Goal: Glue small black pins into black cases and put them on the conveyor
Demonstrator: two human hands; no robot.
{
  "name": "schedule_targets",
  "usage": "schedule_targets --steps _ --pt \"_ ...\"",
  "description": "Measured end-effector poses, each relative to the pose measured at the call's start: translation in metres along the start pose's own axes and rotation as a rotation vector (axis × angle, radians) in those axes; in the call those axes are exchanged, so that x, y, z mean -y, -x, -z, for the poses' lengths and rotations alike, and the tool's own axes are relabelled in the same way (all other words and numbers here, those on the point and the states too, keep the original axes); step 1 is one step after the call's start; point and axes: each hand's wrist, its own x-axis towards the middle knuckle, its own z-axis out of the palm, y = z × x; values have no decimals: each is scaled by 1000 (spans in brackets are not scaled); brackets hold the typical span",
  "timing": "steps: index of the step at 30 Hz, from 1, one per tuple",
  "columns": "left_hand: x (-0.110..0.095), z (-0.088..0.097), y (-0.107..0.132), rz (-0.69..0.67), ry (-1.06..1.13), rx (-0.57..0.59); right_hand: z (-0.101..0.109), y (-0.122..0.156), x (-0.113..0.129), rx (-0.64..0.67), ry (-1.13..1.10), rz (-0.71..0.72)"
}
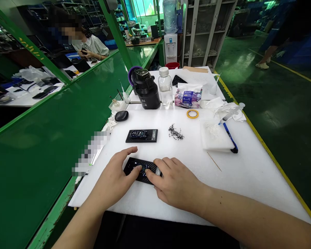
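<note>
Open foam table (248,173) right of the hands; ahead, a second black panel (141,135) (and scattered clips (175,132)) blocks.
</note>
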Motion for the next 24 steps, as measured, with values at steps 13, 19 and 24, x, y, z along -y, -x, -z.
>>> schedule_targets --steps 13,19,24 --pt "-6 -11 1 11 -33 -14 0 0 1 -3 -12 1" --pt "-5 -9 10 -263 -136 -106 0 0 -1 -7 -21 3" --pt "-5 -3 15 -450 -223 -7 1 3 -4 -1 -36 26"
